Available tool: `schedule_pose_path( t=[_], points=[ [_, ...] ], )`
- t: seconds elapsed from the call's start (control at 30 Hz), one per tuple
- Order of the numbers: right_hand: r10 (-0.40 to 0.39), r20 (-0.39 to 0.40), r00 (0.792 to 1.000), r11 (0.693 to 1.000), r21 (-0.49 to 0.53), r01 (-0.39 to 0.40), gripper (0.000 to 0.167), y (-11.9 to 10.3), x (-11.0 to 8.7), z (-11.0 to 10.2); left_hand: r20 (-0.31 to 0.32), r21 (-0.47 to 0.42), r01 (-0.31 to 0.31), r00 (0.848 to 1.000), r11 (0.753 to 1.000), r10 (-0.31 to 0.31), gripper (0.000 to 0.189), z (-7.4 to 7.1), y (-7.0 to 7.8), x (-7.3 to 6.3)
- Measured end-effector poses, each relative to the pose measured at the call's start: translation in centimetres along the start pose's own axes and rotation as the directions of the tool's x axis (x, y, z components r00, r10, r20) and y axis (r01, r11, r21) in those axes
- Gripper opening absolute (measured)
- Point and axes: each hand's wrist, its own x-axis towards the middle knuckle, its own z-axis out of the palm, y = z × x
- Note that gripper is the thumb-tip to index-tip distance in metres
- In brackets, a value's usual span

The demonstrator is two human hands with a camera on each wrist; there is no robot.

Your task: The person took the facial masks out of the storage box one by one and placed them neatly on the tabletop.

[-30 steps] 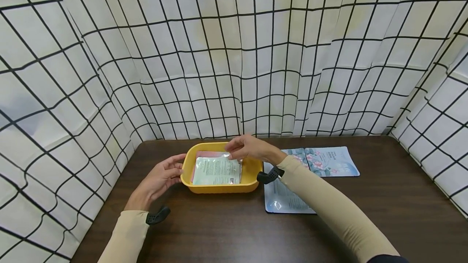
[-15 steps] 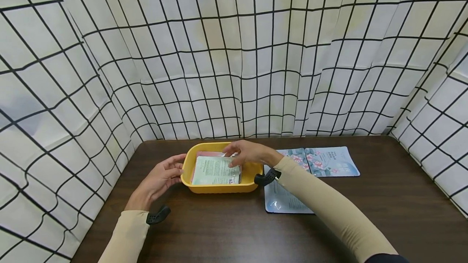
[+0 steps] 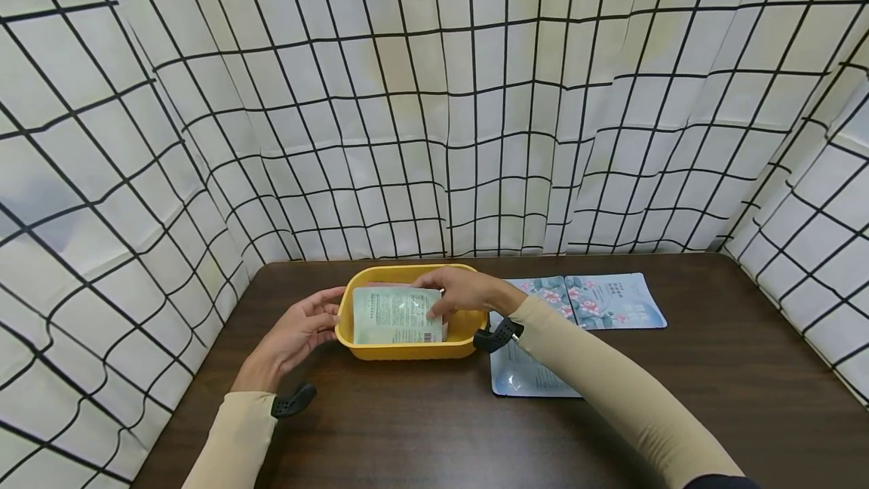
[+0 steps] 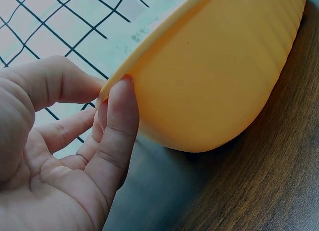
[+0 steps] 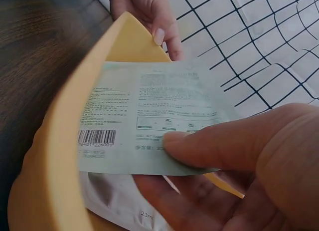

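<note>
A white curtain with a black grid pattern (image 3: 407, 96) hangs behind a dark brown wood-grain worktop (image 3: 407, 429). Near the worktop's far edge, closer to its far left corner than its far right, sits a yellow rounded-rectangular basin (image 3: 410, 352). The left hand (image 3: 302, 334) pinches the basin's rim at its left end, thumb on the outer wall.

The right hand (image 3: 468, 290) reaches over the basin's right end and grips a pale green, flat rectangular packet (image 3: 394, 315) by its right part, thumb on the printed face and fingers underneath. This packet is within the basin's rim, its barcode toward the basin's near edge. Below it shows a shiny whitish packet marked 23ml (image 5: 124, 206); a pink packet edge (image 3: 387, 284) shows behind it (whether these two are one, I cannot tell).

Right of the basin, pale blue packets with pink flowers (image 3: 614, 300) lie near the worktop's far edge; a pale blue packet with printed text (image 3: 532, 377) lies nearer the front, partly under the right forearm.
</note>
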Motion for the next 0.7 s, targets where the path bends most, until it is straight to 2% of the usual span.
schedule_pose_path(
  t=[0.27, 0.53, 0.7],
  points=[
    [-0.024, -0.086, 0.996, 1.000, 0.008, 0.024, 0.043, -0.4, -0.4, -0.2, -0.002, -0.006, -0.001, 1.000, 1.000, 0.001, 0.064, 0.0, 0.2, -0.2],
    [-0.035, -0.161, 0.986, 0.998, 0.042, 0.042, 0.038, -0.5, -1.6, -0.7, 0.022, -0.018, -0.015, 1.000, 1.000, 0.016, 0.067, 0.1, 0.2, -0.1],
    [-0.038, -0.199, 0.979, 0.992, 0.107, 0.061, 0.039, -0.5, -2.5, -1.4, 0.024, -0.021, -0.023, 0.999, 1.000, 0.023, 0.066, 0.1, 0.2, -0.1]
  ],
)
